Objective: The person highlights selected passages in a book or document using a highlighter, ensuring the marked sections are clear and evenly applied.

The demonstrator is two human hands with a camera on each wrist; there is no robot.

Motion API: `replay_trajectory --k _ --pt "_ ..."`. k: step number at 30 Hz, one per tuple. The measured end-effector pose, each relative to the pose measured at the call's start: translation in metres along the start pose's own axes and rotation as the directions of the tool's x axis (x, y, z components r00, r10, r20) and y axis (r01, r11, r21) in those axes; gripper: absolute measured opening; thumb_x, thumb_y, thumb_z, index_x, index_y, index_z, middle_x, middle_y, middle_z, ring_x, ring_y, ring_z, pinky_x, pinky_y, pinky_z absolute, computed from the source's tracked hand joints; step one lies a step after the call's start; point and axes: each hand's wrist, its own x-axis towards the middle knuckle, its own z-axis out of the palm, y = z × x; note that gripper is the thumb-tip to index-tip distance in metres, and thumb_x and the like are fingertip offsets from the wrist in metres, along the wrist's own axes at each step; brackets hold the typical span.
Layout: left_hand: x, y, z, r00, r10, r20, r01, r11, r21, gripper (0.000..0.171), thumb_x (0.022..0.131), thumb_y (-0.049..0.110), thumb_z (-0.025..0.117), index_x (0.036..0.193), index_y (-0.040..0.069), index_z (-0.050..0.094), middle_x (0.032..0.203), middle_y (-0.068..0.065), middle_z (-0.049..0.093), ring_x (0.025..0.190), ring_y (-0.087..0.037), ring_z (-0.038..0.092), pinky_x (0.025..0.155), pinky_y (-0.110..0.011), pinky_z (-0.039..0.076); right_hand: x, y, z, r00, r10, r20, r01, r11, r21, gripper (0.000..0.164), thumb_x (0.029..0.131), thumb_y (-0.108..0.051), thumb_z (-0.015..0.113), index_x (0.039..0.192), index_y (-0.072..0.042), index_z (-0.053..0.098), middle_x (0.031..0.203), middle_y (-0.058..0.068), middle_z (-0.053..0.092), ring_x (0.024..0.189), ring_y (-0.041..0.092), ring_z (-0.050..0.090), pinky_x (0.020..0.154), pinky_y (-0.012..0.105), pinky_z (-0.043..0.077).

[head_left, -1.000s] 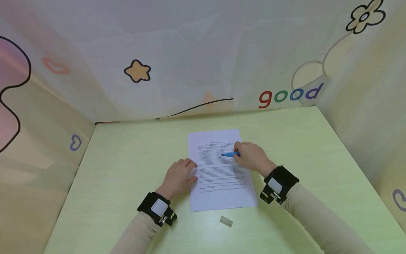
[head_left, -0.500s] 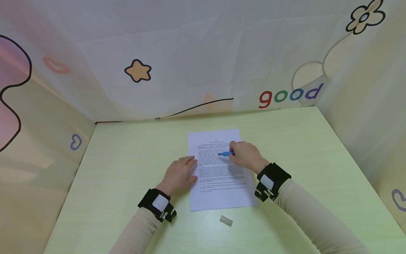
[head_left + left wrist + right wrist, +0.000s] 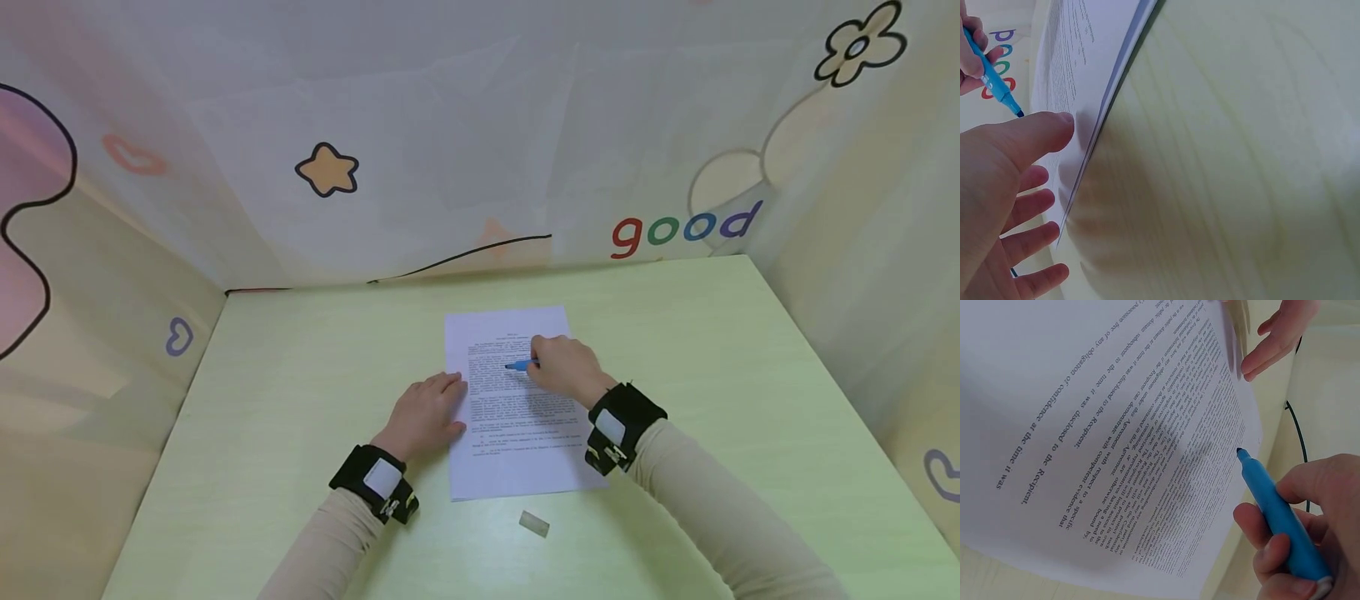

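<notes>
A sheaf of printed white paper lies on the table, its text facing the person. My right hand grips a blue marker over the upper half of the page, the dark tip uncapped and pointing left. In the right wrist view, thumb and fingers wrap the barrel; whether the tip touches the page I cannot tell. My left hand rests at the left edge of the paper. Its fingers are spread and relaxed, with the thumb over the sheet's edge in the left wrist view.
A small grey strip lies on the pale green table, just in front of the paper. A printed curtain hangs behind the table and along both sides. Each wrist wears a black strap with a camera.
My right hand has moved left across the page with the marker, keeping roughly the same height on the sheet. My left hand has stayed almost in place at the paper's edge.
</notes>
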Motion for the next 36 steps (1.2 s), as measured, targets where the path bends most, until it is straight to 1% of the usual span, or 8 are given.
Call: replay_trajectory --k 6,11,18,24,32,36 --pt "-0.001 0.001 0.0 1.0 -0.011 0.02 0.011 1.0 0.004 0.057 0.081 0.035 0.064 0.127 0.006 0.049 0.135 -0.011 0.044 0.124 -0.026 0.036 0.098 -0.043 0.035 0.007 -0.009 0.002 1.0 -0.009 0.007 0.009 1.0 -0.007 0.015 0.085 -0.018 0.054 0.089 -0.004 0.057 0.072 0.004 0.057 0.055 0.015 0.049 0.046 0.025 0.038" --pt "0.0 0.001 0.002 1.0 -0.012 0.018 0.012 1.0 0.008 0.055 0.081 0.035 0.064 0.125 0.007 0.051 0.135 -0.009 0.044 0.124 -0.024 0.037 0.098 -0.043 0.036 0.012 -0.014 0.003 1.0 -0.012 0.014 0.012 1.0 -0.021 0.015 0.086 -0.019 0.053 0.09 -0.005 0.057 0.07 0.003 0.057 0.054 0.015 0.049 0.045 0.025 0.038" --pt "0.0 0.001 0.002 1.0 -0.018 0.011 0.018 1.0 0.013 0.054 0.08 0.036 0.065 0.124 0.008 0.052 0.135 -0.009 0.045 0.122 -0.024 0.038 0.096 -0.044 0.038 0.015 -0.02 0.005 1.0 -0.01 0.009 0.01 0.999 -0.031 0.012 0.086 -0.019 0.054 0.088 -0.008 0.053 0.067 0.003 0.054 0.054 0.016 0.048 0.045 0.025 0.036" --pt "-0.001 0.0 0.002 1.0 -0.017 0.005 0.016 1.0 0.011 0.055 0.079 0.037 0.066 0.124 0.009 0.052 0.135 -0.008 0.045 0.122 -0.024 0.038 0.095 -0.043 0.039 0.019 -0.023 0.008 1.0 -0.027 -0.002 0.027 0.999 -0.029 0.011 0.085 -0.019 0.055 0.085 -0.008 0.052 0.066 0.002 0.053 0.054 0.016 0.048 0.046 0.027 0.037" --pt "0.001 0.0 0.002 0.999 -0.026 0.022 0.026 1.0 0.011 0.056 0.079 0.038 0.066 0.125 0.009 0.052 0.136 -0.008 0.044 0.122 -0.024 0.038 0.095 -0.043 0.039 0.026 -0.028 0.013 0.998 -0.054 -0.017 0.053 0.998 -0.039 0.01 0.085 -0.019 0.055 0.084 -0.009 0.052 0.066 0.002 0.054 0.054 0.016 0.049 0.046 0.027 0.039" --pt "0.001 -0.001 0.003 0.999 -0.03 0.021 0.029 1.0 0.007 0.056 0.079 0.038 0.066 0.125 0.009 0.052 0.135 -0.007 0.044 0.122 -0.024 0.038 0.095 -0.043 0.039 0.03 -0.031 0.016 0.998 -0.065 -0.013 0.064 0.997 -0.047 0.009 0.085 -0.018 0.055 0.085 -0.009 0.053 0.067 0.002 0.054 0.055 0.016 0.049 0.047 0.027 0.039"
